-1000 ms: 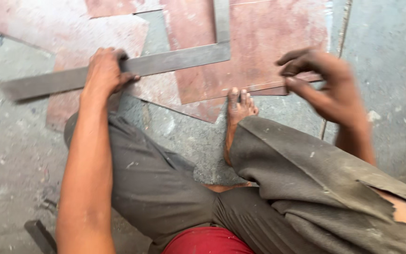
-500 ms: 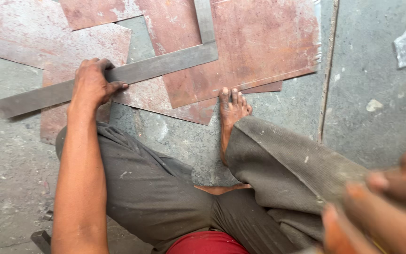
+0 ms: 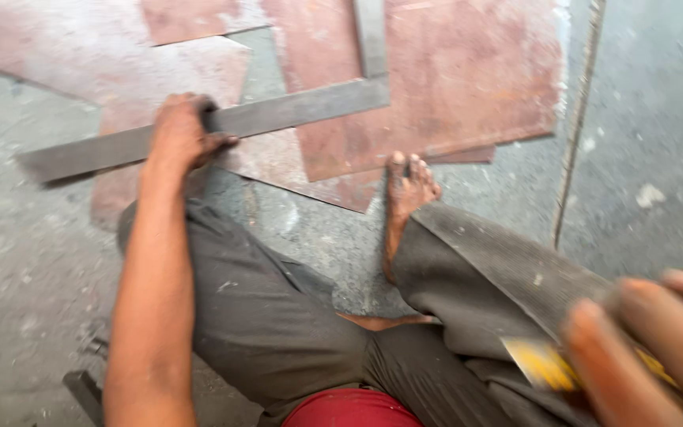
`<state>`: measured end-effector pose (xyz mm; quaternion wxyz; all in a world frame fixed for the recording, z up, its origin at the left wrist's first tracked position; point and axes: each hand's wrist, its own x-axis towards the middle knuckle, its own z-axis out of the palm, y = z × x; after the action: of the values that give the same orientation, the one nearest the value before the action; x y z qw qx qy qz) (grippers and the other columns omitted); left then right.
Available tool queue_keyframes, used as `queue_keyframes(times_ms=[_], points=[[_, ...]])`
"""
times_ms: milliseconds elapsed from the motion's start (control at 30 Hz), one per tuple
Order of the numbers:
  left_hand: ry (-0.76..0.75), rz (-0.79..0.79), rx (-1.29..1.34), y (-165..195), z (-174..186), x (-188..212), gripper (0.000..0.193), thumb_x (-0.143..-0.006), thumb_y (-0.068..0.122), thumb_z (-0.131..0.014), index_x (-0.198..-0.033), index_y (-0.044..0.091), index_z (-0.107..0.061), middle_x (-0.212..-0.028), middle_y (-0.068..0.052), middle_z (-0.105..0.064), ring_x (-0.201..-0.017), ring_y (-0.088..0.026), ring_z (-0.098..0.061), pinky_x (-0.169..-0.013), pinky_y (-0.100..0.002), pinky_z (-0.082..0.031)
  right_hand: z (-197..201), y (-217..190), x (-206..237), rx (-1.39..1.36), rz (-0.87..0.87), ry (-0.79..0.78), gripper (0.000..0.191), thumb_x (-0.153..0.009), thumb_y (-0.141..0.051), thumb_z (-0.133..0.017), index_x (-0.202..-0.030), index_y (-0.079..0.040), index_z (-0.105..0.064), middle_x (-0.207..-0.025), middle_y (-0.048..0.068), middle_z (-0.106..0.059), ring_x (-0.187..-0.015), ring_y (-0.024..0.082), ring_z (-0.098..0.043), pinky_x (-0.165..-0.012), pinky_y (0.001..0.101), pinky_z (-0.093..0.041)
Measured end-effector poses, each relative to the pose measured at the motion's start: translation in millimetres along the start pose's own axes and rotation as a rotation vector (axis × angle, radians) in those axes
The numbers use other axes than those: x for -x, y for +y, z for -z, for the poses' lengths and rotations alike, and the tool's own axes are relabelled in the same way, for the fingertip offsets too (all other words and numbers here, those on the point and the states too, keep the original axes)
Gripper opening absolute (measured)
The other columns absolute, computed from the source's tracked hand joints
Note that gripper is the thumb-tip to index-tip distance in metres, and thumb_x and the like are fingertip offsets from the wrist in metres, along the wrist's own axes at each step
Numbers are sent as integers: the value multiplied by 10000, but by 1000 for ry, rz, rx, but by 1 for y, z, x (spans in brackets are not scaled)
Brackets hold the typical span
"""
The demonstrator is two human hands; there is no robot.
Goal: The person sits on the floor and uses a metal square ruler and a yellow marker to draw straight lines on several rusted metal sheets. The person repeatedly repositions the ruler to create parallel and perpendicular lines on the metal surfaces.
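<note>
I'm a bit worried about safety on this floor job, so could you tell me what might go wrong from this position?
The bare foot rests right at the edge of the reddish metal sheets, so a cut seems possible if a sheet shifts. Only the left hand holds the long steel square; it could slip off line. The right hand is near the camera with something yellow, blurred, away from the work.

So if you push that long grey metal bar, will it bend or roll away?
Probably neither. The grey bar looks flat and straight under the left hand, so it should stay stiff and slide rather than roll. It looks like solid metal, so likely heavy for its width. Lying on the reddish sheets, it may scrape along them.
</note>
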<state>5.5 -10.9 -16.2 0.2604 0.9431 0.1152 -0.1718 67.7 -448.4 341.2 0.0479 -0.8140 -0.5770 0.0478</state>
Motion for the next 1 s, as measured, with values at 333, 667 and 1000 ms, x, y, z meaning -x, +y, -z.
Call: queue_keyframes(times_ms=[333,667,1000], points=[[-5,55,-4,17,23,4,611,-659,369,-947,-1152,76,-738,-1086,-169,-677,-1095,-372,-589,-969,-485,-472,-184,88,-21,-465,-440,253,258,-1017,32,-586,-1231,-62,-696,-1099,102,-752,-924,167,-720,-797,323,-598],[21,25,-19,18,25,-1,610,-668,374,-950,-1150,65,-740,-1096,-169,-678,-1108,-374,-588,-966,-488,-472,-316,8,-29,-955,-703,85,155,-970,-154,-699,-1081,-56,-745,-872,62,-742,-776,137,-679,-685,273,-518],[43,-52,-43,6,26,-7,581,-675,384,-944,-1124,70,-750,-1082,-179,-682,-1097,-400,-585,-941,-503,-472,-297,16,-48,-1496,-992,162,198,-968,-106,-667,-1099,34,-715,-781,29,-668,-545,69,-561,-465,244,-426]])
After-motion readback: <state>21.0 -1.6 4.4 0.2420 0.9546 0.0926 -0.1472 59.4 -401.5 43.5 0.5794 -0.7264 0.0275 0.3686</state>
